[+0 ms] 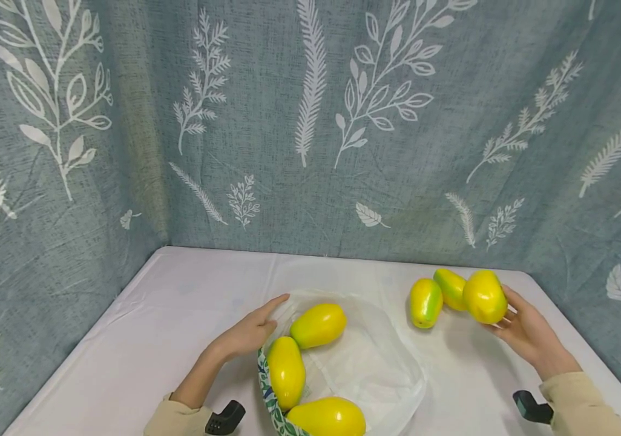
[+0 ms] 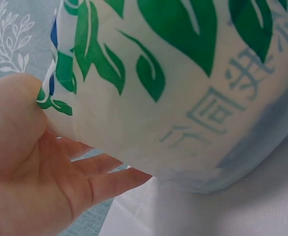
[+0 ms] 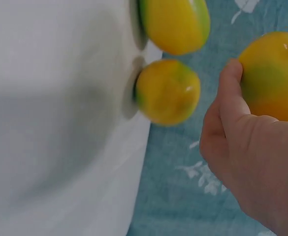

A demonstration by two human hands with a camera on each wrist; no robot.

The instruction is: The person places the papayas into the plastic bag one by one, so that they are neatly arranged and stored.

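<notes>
A white plastic bag (image 1: 365,363) printed with green leaves lies with its mouth open toward me. My left hand (image 1: 247,332) holds the bag's left rim, and the left wrist view shows the fingers (image 2: 116,179) along the printed outer side of the bag (image 2: 134,123). Three yellow mangoes, one of them a mango (image 1: 318,326) near the far rim, lie inside. At the right, my right hand (image 1: 525,330) grips a yellow mango (image 1: 485,297) with a green patch, raised above the table. Left of it, two yellow-green mangoes (image 1: 426,303) rest on the table.
A white cloth covers the table (image 1: 201,284). Grey-blue curtains (image 1: 267,121) with white leaf prints stand behind it and along both sides. Dark wrist devices (image 1: 532,407) are worn at both sleeves.
</notes>
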